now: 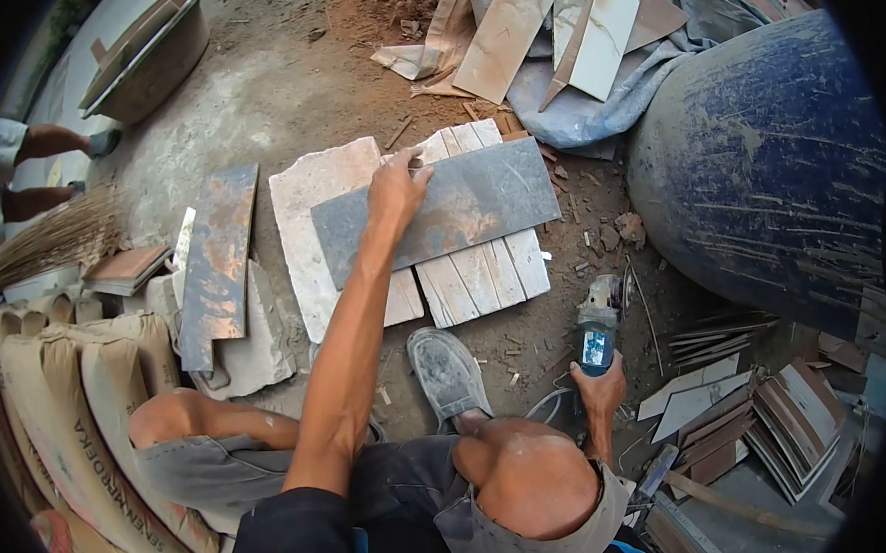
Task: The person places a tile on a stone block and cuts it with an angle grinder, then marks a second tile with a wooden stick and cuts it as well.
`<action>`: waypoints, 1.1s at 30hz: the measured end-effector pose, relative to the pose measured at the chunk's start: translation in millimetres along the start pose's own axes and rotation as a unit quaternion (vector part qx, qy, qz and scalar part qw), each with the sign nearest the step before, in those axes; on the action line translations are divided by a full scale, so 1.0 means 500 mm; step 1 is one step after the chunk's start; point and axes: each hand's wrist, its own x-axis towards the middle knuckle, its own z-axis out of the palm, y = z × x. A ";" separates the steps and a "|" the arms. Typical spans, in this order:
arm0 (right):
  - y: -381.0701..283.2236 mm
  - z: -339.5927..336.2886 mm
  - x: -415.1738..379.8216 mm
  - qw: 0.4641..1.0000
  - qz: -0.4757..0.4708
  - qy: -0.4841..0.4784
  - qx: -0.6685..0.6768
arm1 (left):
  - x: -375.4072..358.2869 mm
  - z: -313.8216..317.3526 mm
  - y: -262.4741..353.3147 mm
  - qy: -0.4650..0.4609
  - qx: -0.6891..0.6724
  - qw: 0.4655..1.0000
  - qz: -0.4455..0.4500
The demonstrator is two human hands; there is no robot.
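Observation:
A long dark grey tile (449,204) with brownish stains lies slantwise across two pale slabs on the ground. My left hand (398,191) is closed at its upper edge, fingers curled over it. Beneath the tile, the right-hand slab (493,279) carries several straight cut lines; the left-hand slab (304,199) has a rough edge. To the right and lower down, my right hand (601,388) is wrapped round the body of an angle grinder (596,329). The grinder's head and disc point away from me, apart from the tile.
Another stained tile (217,258) leans at left, near printed paper sacks (101,435) and a broom (55,237). A big blue drum (758,170) stands right. Cut tiles (796,418) are stacked lower right; more tile pieces (510,33) lie at the top. A person's legs (45,142) show far left.

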 end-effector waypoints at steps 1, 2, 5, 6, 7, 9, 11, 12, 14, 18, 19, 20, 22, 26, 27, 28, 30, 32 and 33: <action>0.005 0.003 0.001 1.000 0.015 0.005 -0.013 | 0.034 -0.012 -0.022 0.007 0.077 0.997 0.016; 0.011 0.006 -0.001 0.999 0.031 0.008 -0.026 | 0.062 -0.026 -0.043 0.007 0.079 0.997 0.013; 0.043 0.032 0.003 0.996 0.017 0.062 -0.065 | 0.098 -0.054 -0.076 -0.098 0.219 0.969 0.064; 0.045 0.036 0.004 0.996 0.018 0.060 -0.063 | 0.104 -0.064 -0.075 -0.131 0.241 0.958 0.082; 0.046 0.040 0.006 0.994 0.020 0.070 -0.084 | 0.110 -0.070 -0.070 -0.164 0.262 0.946 0.101; 0.053 0.043 0.006 0.991 0.024 0.078 -0.110 | 0.109 -0.064 -0.071 -0.169 0.285 0.935 0.128; 0.061 0.053 0.007 0.987 0.015 0.089 -0.130 | 0.105 -0.061 -0.063 -0.206 0.303 0.928 0.064; 0.064 0.058 0.007 0.987 0.019 0.089 -0.133 | 0.103 -0.060 -0.060 -0.210 0.302 0.928 0.065; 0.071 0.067 0.006 0.987 0.002 0.091 -0.136 | 0.098 -0.063 -0.055 -0.184 0.337 0.923 0.037; 0.070 0.071 0.002 0.987 -0.005 0.096 -0.129 | 0.096 -0.079 -0.051 -0.199 0.378 0.904 0.002; 0.071 0.073 0.000 0.986 0.005 0.100 -0.132 | 0.094 -0.084 -0.056 -0.200 0.370 0.907 0.009; 0.076 0.077 0.000 0.988 -0.004 0.098 -0.116 | 0.097 -0.085 -0.060 -0.200 0.360 0.911 0.019; 0.086 0.082 0.001 0.985 -0.044 0.110 -0.123 | 0.101 -0.085 -0.082 -0.197 0.334 0.921 0.039; 0.084 0.080 0.003 0.985 -0.049 0.096 -0.138 | 0.095 -0.089 -0.095 -0.180 0.299 0.934 0.076; 0.085 0.080 0.003 0.985 -0.048 0.096 -0.138 | 0.097 -0.088 -0.095 -0.180 0.300 0.934 0.077; 0.085 0.079 0.001 0.985 -0.047 0.095 -0.134 | 0.098 -0.087 -0.098 -0.183 0.296 0.935 0.074; 0.085 0.078 0.004 0.987 -0.055 0.089 -0.126 | 0.102 -0.088 -0.100 -0.181 0.295 0.936 0.063; 0.094 0.083 0.005 0.989 -0.055 0.088 -0.109 | 0.105 -0.089 -0.097 -0.206 0.282 0.936 0.039; 0.095 0.086 0.006 0.989 -0.074 0.074 -0.101 | 0.112 -0.090 -0.093 -0.238 0.275 0.931 0.005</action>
